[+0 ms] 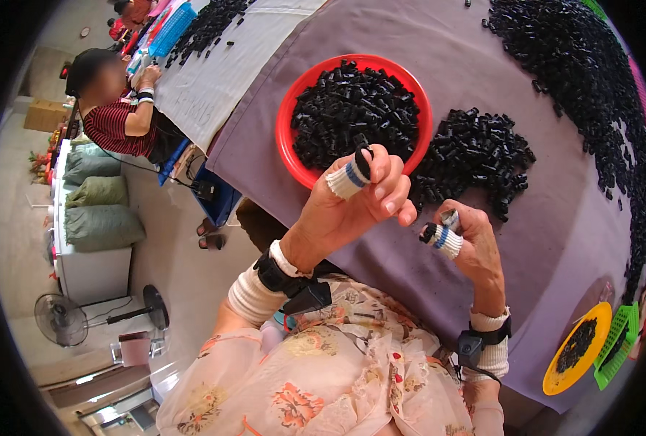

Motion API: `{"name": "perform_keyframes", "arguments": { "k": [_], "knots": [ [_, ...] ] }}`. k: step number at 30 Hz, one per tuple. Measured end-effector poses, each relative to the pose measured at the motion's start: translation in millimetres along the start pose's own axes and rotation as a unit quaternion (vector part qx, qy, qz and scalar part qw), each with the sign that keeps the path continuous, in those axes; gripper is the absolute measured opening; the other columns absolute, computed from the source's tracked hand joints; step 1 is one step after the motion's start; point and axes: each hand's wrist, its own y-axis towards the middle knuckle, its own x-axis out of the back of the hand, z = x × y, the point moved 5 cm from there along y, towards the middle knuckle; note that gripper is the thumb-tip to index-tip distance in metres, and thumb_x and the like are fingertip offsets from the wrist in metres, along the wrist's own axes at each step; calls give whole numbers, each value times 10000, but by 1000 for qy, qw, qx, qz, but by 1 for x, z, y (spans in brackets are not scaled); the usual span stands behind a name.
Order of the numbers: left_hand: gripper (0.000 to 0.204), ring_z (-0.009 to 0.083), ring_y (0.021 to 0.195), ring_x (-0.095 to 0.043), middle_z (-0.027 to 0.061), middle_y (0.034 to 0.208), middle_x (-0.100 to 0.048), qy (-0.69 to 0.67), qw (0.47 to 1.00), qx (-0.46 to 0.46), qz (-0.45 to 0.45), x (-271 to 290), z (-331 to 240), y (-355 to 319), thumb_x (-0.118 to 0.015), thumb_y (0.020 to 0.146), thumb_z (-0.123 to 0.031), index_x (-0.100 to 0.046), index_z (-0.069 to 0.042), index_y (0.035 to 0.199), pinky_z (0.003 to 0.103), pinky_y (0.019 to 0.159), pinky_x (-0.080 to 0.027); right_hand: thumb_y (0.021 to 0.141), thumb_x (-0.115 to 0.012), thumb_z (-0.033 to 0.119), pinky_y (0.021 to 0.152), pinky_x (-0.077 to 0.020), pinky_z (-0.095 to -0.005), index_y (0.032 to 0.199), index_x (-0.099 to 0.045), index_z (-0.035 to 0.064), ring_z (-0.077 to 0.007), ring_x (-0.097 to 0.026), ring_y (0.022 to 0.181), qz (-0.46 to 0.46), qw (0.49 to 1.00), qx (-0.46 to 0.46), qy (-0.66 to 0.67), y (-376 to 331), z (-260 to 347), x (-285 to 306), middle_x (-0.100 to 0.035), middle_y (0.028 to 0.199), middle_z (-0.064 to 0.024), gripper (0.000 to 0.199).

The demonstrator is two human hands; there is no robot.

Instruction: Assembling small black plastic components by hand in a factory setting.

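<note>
My left hand (359, 192) is raised over the near rim of a red round bowl (294, 109) heaped with small black plastic pieces. Its thumb wears a white-and-blue finger cot, and a small black piece (363, 164) is pinched at the thumb tip. My right hand (468, 243) hovers lower right above the purple cloth (555, 232), thumb also in a striped cot, gripping a small black-and-silver piece (446, 220). A loose pile of black pieces (475, 156) lies just beyond both hands.
A long band of black pieces (591, 87) runs along the table's right side. A yellow dish (555, 378) and green basket (617, 341) with black pieces sit at lower right. Another person (112, 109) in a striped top works at the far left. Sacks (98, 211) and a fan (61, 320) stand on the floor.
</note>
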Motion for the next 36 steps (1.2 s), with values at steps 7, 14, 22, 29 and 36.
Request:
{"name": "perform_keyframes", "arguments": {
  "k": [7, 14, 22, 29, 36],
  "knots": [
    [323, 133, 647, -480, -1, 662, -401, 4, 1000, 0, -1, -1, 0, -2, -422, 916, -361, -451, -93, 738, 368, 701, -442, 675, -693, 190, 467, -327, -260, 724, -504, 31, -105, -378, 500, 6, 1000, 11, 10, -1, -6, -2, -435, 549, -28, 252],
    [337, 126, 614, -459, -1, 633, -385, 0, 1000, 5, -22, 0, 1, -4, -432, 914, -351, -430, -102, 688, 345, 677, -433, 676, -692, 184, 463, -320, -259, 719, -492, 31, -101, -371, 498, 1, 1000, 13, 11, -1, -6, -5, -422, 545, -20, 255],
    [376, 130, 632, -452, -4, 626, -366, 0, 1000, 15, -16, 1, 2, -6, -323, 948, -359, -432, -110, 689, 334, 688, -416, 689, -693, 190, 457, -314, -254, 714, -490, 34, -95, -363, 500, 12, 1000, 3, 6, -1, -5, -7, -404, 544, -15, 257],
    [377, 129, 637, -452, -4, 638, -385, -17, 999, 26, -43, -2, 3, -6, -343, 934, -394, -455, -107, 716, 338, 686, -414, 696, -691, 204, 455, -318, -257, 705, -493, 36, -100, -361, 497, 17, 1000, 1, 17, -2, -8, -8, -400, 538, -14, 260],
    [383, 129, 633, -445, 2, 660, -397, 9, 999, 18, -44, 8, 5, -10, -399, 908, -429, -451, -105, 712, 325, 666, -397, 697, -687, 196, 460, -332, -257, 713, -500, 38, -105, -364, 486, 34, 999, -9, 11, -4, -4, -8, -411, 539, -8, 245]
  ]
}}
